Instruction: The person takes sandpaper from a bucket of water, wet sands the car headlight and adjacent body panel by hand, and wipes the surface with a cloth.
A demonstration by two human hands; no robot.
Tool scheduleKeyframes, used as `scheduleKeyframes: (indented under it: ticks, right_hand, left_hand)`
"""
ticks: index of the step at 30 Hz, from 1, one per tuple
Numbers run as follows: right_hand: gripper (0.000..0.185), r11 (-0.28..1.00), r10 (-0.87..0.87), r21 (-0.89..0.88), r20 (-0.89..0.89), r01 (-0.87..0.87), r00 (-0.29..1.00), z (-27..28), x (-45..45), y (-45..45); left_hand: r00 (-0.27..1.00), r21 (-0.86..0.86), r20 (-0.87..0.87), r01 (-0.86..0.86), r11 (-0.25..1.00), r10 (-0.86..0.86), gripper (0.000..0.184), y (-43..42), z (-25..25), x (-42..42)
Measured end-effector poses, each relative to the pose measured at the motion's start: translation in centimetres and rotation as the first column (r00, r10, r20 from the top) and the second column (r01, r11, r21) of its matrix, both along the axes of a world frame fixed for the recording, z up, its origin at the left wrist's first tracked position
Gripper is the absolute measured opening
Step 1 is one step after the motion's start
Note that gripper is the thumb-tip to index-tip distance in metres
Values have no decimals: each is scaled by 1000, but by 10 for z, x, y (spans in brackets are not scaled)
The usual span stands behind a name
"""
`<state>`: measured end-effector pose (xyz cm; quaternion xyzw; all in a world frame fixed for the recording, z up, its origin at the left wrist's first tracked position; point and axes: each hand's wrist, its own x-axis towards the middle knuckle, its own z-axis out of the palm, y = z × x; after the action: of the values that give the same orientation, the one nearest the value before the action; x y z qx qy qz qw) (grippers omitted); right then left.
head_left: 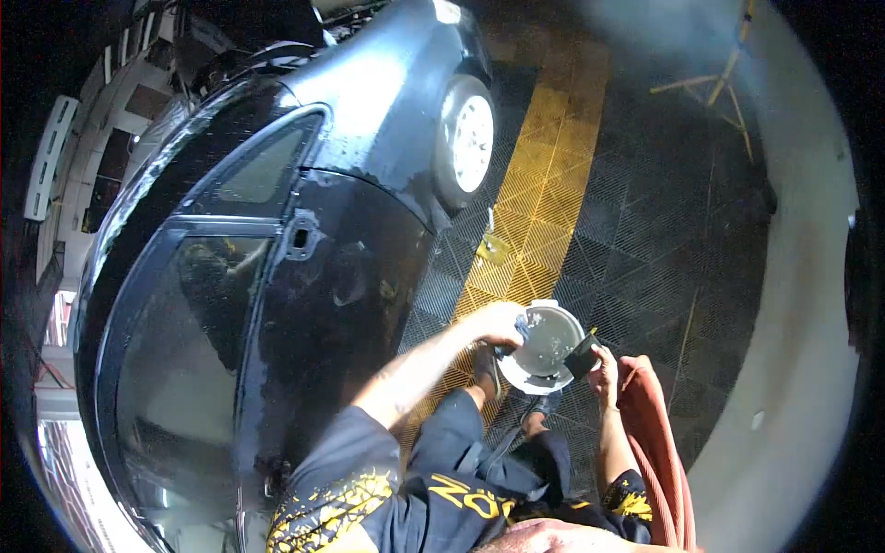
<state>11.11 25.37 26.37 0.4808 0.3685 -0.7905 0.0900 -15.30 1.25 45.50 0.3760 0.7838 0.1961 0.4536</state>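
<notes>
A white bucket [527,383] of cloudy grey water stands in front of me, close to my legs. My left hand [501,324] is closed at its left rim, with a small bluish and dark bit showing at the fingers. What that bit is, I cannot make out. In my right hand [605,376] is a flat black pad [581,356], gripped by its edge over the right side of the bucket. A rust-red towel [653,429] hangs along my right arm.
A dark car [355,240] with wet panels fills the left side, its wheel [468,138] beyond the bucket. A small yellowish piece [493,249] lies on the yellow floor strip [544,203]. A yellow tripod stand [719,85] is at the back right, near a pale wall [802,276].
</notes>
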Motion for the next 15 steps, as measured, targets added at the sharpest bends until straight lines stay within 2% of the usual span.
scheduleKeyframes:
  ticks: [1,2,3,4,5,6,7,8,9,10,12,13,15]
  right_hand:
    - [32,998,-59,-14,-44,58,997,24,-5,3]
    - [29,993,-117,-29,-96,115,988,52,-19,6]
    - [26,985,-171,-52,-157,165,973,72,-31,8]
    - [23,976,-215,-79,-225,202,950,89,-48,9]
    - [20,974,-223,-99,-306,202,926,101,-70,13]
    - [18,975,-220,-113,-380,191,899,124,-96,13]
    - [25,981,-196,-91,-449,174,872,147,-124,10]
    - [31,985,-173,-71,-515,160,839,180,-155,4]
    - [34,977,-204,-45,-508,211,837,236,-186,-17]
    - [37,964,-238,-20,-505,264,830,286,-222,-35]
    - [42,979,-201,-85,-587,187,784,309,-273,-48]
    - [40,983,-165,-163,-624,79,764,291,-293,-40]
    - [34,1000,-15,-7,-706,14,708,294,-336,-49]
  left_hand:
    - [998,-15,-61,10,1000,-11,61,-3,24,-16]
    - [999,-28,-51,15,1000,-16,71,-4,58,-35]
    - [996,-63,-92,-25,998,19,71,-8,95,-50]
    - [983,-51,-170,-81,995,71,64,-14,111,-63]
    - [979,-90,-101,-184,979,174,53,-14,146,-76]
    - [975,176,-77,-192,965,208,47,-26,140,-93]
    - [961,167,-194,-165,972,196,46,-38,135,-116]
    - [941,175,-228,-214,961,251,46,-46,142,-128]
    - [916,186,-259,-263,947,305,46,-53,154,-140]
    - [879,210,-216,-384,899,426,47,-57,165,-153]
    - [893,270,-195,-349,897,406,64,-63,196,-174]
    - [897,313,-207,-318,895,391,68,-66,204,-184]
    - [913,375,-204,-261,890,354,73,-76,217,-210]
